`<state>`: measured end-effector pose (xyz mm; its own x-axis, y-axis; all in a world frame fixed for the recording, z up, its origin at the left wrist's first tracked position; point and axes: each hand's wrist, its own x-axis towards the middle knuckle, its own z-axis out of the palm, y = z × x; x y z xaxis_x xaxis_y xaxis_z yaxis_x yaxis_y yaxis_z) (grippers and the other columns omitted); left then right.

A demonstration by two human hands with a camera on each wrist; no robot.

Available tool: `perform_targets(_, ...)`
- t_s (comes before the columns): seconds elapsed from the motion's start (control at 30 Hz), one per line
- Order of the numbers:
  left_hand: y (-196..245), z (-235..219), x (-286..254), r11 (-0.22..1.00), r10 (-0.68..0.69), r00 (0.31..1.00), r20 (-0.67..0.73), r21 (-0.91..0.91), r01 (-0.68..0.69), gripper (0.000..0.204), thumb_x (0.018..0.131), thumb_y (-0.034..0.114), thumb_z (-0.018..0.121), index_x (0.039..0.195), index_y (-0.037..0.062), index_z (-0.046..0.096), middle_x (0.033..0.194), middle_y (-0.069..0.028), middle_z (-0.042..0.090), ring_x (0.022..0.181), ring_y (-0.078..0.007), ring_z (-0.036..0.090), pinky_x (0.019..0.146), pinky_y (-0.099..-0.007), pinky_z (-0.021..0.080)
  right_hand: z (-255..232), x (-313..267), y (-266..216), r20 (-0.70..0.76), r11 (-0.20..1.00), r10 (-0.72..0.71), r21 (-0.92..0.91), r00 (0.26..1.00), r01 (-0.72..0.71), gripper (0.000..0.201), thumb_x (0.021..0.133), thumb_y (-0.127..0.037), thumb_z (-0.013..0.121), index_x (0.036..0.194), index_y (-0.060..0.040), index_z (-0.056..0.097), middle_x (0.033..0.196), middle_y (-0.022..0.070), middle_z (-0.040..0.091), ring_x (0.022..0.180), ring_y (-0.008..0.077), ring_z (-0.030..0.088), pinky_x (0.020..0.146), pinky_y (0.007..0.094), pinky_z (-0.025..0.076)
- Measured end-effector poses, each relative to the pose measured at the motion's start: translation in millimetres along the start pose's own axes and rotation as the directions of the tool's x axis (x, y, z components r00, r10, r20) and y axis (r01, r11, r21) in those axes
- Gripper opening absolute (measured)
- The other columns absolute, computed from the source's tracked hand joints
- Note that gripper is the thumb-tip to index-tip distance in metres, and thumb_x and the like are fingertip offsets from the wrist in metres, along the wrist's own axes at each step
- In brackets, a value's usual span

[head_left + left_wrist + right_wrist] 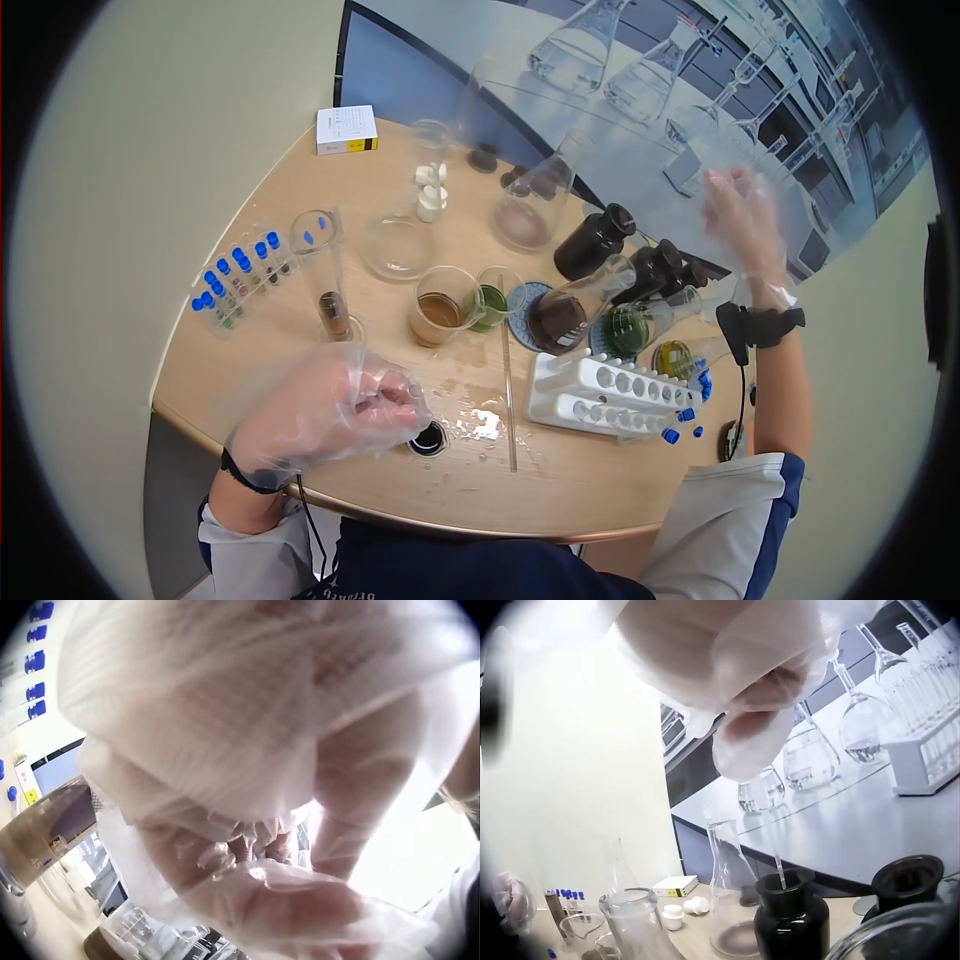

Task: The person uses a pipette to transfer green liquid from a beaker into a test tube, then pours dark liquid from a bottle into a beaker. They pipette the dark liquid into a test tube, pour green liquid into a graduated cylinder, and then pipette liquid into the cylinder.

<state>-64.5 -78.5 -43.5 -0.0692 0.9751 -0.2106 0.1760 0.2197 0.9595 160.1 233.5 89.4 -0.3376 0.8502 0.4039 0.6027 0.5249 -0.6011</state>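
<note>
My gloved right hand (745, 220) is raised at the right; in the right wrist view its fingers (754, 731) pinch a thin clear dropper (778, 851). The dropper's lower end is inside the mouth of a dark bottle (791, 926). My gloved left hand (335, 410) is over the front left of the table, fingers curled; in the left wrist view nothing is plainly held between the fingers (262, 896). Just beside it on the table is a small round vessel with dark contents (428, 438).
A white tube rack (612, 396), a long thin rod (509, 400), beakers of brown (438, 318) and green liquid (488, 308), and coloured flasks (560, 318) stand mid-table. Blue-capped tubes (240, 275) and a tall cylinder (325, 275) are at the left. Water wets the front.
</note>
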Motion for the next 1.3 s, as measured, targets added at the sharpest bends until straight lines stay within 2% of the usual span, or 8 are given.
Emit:
perform_targets(0.17,-3.1,0.1,0.7,0.957,0.237,0.969,-0.073,0.187,-0.220,0.013,0.080,0.018,0.065,0.083,0.0054,0.064,0.058,-0.0051,0.055,0.053,-0.0133,0.050,0.050,-0.0270,0.038,-41.4,15.2,34.2,-0.206,0.754,-0.592,-0.482,0.779,0.446,0.039,0.089,-0.036,0.056,0.102,-0.0001,0.061,0.074,0.0075,0.058,0.065,0.0135,0.055,0.063,0.0256,0.043)
perform_targets(0.4,-9.5,-0.6,1.0,0.977,0.199,0.977,-0.075,0.090,-0.192,0.011,0.083,0.008,0.065,0.091,0.0017,0.062,0.083,-0.0029,0.063,0.077,-0.0092,0.056,0.069,-0.0236,0.045,-113.9,-23.2,58.1,-0.375,0.871,-0.440,-0.399,0.816,0.286,0.036,0.093,-0.026,0.050,0.113,0.0025,0.060,0.103,0.0120,0.062,0.096,0.0196,0.057,0.079,0.0308,0.045)
perform_targets(0.5,-8.7,-0.1,0.8,0.980,0.190,0.976,-0.104,0.074,-0.182,0.012,0.084,0.009,0.064,0.092,0.0014,0.061,0.084,-0.0031,0.061,0.076,-0.0095,0.055,0.068,-0.0233,0.043,-99.3,-74.2,0.9,-0.172,0.622,-0.757,-0.485,0.630,0.614,0.029,0.093,-0.024,0.048,0.095,-0.0002,0.063,0.091,0.0112,0.064,0.077,0.0181,0.059,0.070,0.0282,0.046)
perform_targets(0.63,4.3,-0.8,-2.7,0.992,0.125,0.989,-0.080,0.009,-0.125,0.012,0.083,0.010,0.062,0.090,0.0013,0.060,0.082,-0.0025,0.059,0.076,-0.0092,0.053,0.067,-0.0229,0.042,-52.6,-169.9,-12.5,-0.068,0.712,-0.675,-0.320,0.735,0.625,0.023,0.090,-0.019,0.051,0.103,-0.0021,0.059,0.098,0.0100,0.064,0.075,0.0233,0.062,0.065,0.0308,0.049)
perform_targets(0.73,2.0,-3.0,-3.0,0.992,0.121,0.992,-0.031,-0.038,-0.122,0.011,0.080,0.009,0.062,0.088,0.0016,0.060,0.081,-0.0014,0.058,0.075,-0.0083,0.053,0.066,-0.0223,0.042,-13.6,-217.8,-46.7,0.481,0.588,-0.654,-0.165,0.585,0.792,0.034,0.086,-0.021,0.057,0.116,-0.0078,0.055,0.099,0.0082,0.063,0.070,0.0186,0.063,0.051,0.0286,0.049)
perform_targets(0.87,2.4,-5.4,-4.3,0.995,0.090,0.996,0.023,-0.051,-0.089,0.010,0.078,0.008,0.063,0.085,0.0017,0.061,0.076,0.0002,0.058,0.070,-0.0073,0.052,0.063,-0.0218,0.041,56.8,-245.1,-57.5,0.738,0.782,-0.486,0.128,0.469,0.610,0.049,0.083,-0.021,0.055,0.123,0.0046,0.043,0.104,0.0168,0.059,0.066,0.0287,0.064,0.050,0.0361,0.050)
perform_targets(0.97,0.8,-12.3,-7.8,0.997,0.056,0.995,0.085,0.043,-0.059,0.011,0.078,0.011,0.064,0.084,0.0020,0.062,0.072,0.0014,0.058,0.067,-0.0069,0.052,0.061,-0.0219,0.041,92.9,-243.8,-71.4,0.692,0.794,-0.419,-0.035,0.588,0.607,0.040,0.080,-0.017,0.055,0.110,0.0076,0.050,0.097,0.0210,0.060,0.068,0.0350,0.064,0.052,0.0387,0.050)
perform_targets(1.3,1.5,-1.0,-36.1,0.896,0.005,0.997,0.078,0.443,-0.039,0.033,0.070,0.019,0.073,0.098,0.0031,0.064,0.064,-0.0062,0.054,0.061,-0.0151,0.053,0.059,-0.0276,0.042,121.0,-233.7,-45.2,0.626,0.725,-0.628,0.256,0.462,0.639,0.020,0.074,-0.019,0.063,0.074,-0.0001,0.058,0.067,0.0177,0.057,0.060,0.0344,0.058,0.055,0.0416,0.047)
